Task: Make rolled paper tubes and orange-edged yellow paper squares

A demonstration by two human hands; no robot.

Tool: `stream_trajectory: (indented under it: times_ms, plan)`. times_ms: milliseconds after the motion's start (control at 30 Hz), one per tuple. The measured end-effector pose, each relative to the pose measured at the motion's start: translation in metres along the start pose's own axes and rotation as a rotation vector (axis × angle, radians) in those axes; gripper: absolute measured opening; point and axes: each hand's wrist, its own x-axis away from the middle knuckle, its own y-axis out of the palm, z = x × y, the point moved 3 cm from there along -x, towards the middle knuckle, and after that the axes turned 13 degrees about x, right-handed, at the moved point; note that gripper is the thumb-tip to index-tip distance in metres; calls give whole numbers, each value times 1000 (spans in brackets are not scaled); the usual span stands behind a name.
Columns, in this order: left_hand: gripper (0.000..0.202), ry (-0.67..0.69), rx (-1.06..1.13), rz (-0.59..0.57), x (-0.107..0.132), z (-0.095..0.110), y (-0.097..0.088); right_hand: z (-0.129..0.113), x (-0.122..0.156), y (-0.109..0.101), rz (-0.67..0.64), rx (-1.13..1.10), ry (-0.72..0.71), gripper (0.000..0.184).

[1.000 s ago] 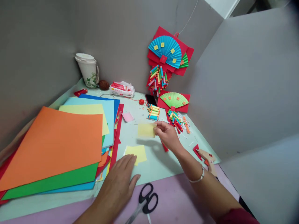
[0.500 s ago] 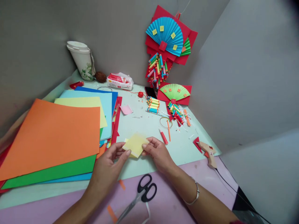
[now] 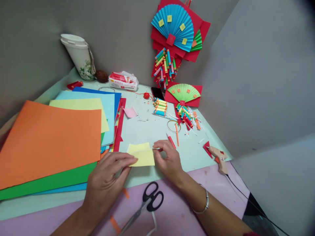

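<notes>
The left hand (image 3: 108, 175) is pinching the left edge of the yellow paper (image 3: 142, 158), its fingers nearly closed on top. The right hand (image 3: 169, 160) is curling its fingers, thumb and forefinger almost meeting at the paper's right edge; whether it is gripping that edge cannot be determined. The paper is lying between the hands, presenting a thin, smooth, four-sided face with a second yellow layer extending behind it.

Nearer the wearer, scissors (image 3: 145, 205) with black looped handles and metal blades are resting on the lilac table (image 3: 187, 196). To the left, flat coloured sheets are forming a stack, an orange sheet (image 3: 61, 144) lying uppermost. To the right, a beige glue gun (image 3: 220, 159) is lying with its cord trailing.

Farther back, rolled paper tubes (image 3: 159, 107) are lying beside a pleated light green fan (image 3: 184, 94). A pale green covering (image 3: 145, 127) is spanning the table's rear part; plain grey walls (image 3: 118, 32) are enclosing it.
</notes>
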Motion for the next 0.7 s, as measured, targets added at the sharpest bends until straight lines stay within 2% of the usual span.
stream_trajectory:
  times_ms: [100,200,267,333,433,533,633,700]
  plan:
    - [16,-53,-81,114,-2,3,-9,-1,-2,-4,-60,87,-85,10]
    - [13,-133,-179,272,-6,7,-20,-14,3,3,-251,51,-285,10]
    - [11,-177,-219,321,-8,10,-25,-22,9,10,-381,48,-410,13]
    - [13,-235,-220,317,-10,10,-27,-24,14,16,-436,107,-456,14]
    - [17,-250,-199,244,-10,6,-24,-14,12,17,-366,213,-386,18]
    - [18,-150,-182,138,-8,1,-16,2,2,7,-221,303,-271,20]
    - [17,-59,-129,30,-4,-5,-5,22,-8,-11,-86,478,-93,20]
    - [17,-30,-94,-50,-2,-6,2,35,-11,-21,-94,637,51,21]
